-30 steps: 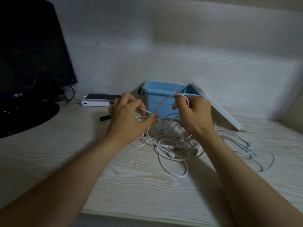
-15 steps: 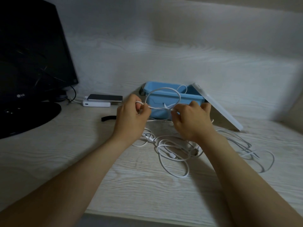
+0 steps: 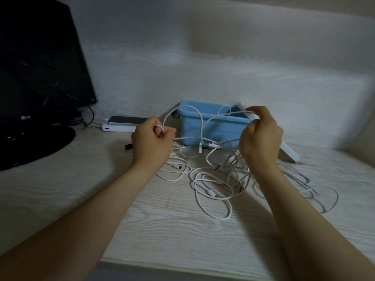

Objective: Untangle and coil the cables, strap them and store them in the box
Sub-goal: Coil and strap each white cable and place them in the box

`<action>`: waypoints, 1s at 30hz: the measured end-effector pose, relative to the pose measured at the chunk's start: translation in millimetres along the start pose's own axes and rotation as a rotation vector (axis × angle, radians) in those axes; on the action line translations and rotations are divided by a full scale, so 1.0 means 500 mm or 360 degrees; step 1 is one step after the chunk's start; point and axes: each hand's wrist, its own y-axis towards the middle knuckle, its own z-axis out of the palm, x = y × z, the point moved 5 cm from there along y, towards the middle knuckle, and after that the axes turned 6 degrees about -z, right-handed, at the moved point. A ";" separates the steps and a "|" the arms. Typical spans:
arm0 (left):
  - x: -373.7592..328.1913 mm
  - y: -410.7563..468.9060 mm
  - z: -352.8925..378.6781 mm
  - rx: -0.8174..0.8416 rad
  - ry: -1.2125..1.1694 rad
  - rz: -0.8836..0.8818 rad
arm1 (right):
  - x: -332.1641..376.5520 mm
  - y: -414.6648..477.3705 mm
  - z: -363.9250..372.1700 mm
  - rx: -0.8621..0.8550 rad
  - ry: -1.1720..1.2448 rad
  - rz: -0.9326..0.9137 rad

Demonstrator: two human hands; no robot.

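Note:
A tangle of white cables [image 3: 215, 185] lies on the pale wooden desk [image 3: 182, 230] in front of an open blue box [image 3: 211, 126]. My left hand [image 3: 152, 140] pinches one white cable, which loops up and over toward the box. My right hand [image 3: 261, 134] is raised at the box's right end, gripping another stretch of cable between fingers and thumb. Strands hang from both hands down into the pile. The box's white lid [image 3: 288, 151] leans against its right side, mostly behind my right hand.
A black monitor [image 3: 40, 63] on a round base stands at the left. A phone lies on a white power bank [image 3: 121, 126] by the wall. A short black strap [image 3: 128, 147] lies left of my left hand. More cable loops [image 3: 316, 189] spread out to the right.
My hands have moved apart: the left to the left, the right up and to the right, drawing the cable out between them and lifting strands off the pile.

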 end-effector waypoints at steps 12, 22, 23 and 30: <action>-0.030 -0.012 0.024 0.0565 0.0013 0.0275 | -0.014 0.019 -0.003 -0.0036 -0.0727 -0.0206; -0.005 -0.030 0.041 0.0471 0.0987 0.0495 | -0.014 0.000 0.029 0.0242 -0.1297 -0.0337; -0.008 -0.034 0.044 0.0501 0.0998 0.0573 | -0.016 -0.001 0.032 0.0284 -0.1323 -0.0344; -0.011 -0.076 0.091 0.1009 0.0993 0.0654 | 0.005 -0.012 0.044 0.0626 -0.1220 -0.0490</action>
